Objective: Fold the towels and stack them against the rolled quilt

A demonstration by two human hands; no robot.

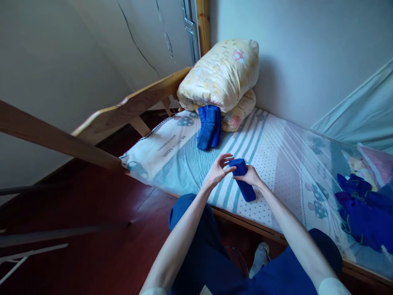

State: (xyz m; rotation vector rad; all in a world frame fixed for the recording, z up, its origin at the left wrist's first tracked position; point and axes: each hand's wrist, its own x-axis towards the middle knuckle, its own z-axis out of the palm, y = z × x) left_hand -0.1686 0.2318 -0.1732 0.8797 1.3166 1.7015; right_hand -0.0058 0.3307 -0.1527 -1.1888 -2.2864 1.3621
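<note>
A rolled blue cloth (244, 184) stands tilted on the striped bedsheet (276, 151) near the bed's front edge. My right hand (251, 175) is wrapped round its upper part. My left hand (220, 168) hovers at the roll's top end with fingers spread and curled, fingertips touching or nearly touching the cloth. More rolled blue cloths (209, 127) lie farther back against a folded floral quilt (220, 76). Both my forearms reach in from below.
A loose heap of blue cloths (362, 213) lies on the bed at the right. A wooden bed rail (132, 104) runs along the left, with dark red floor (92, 229) below. Walls close in behind the bed. A foot in a pale sock (259, 256) rests under the bed edge.
</note>
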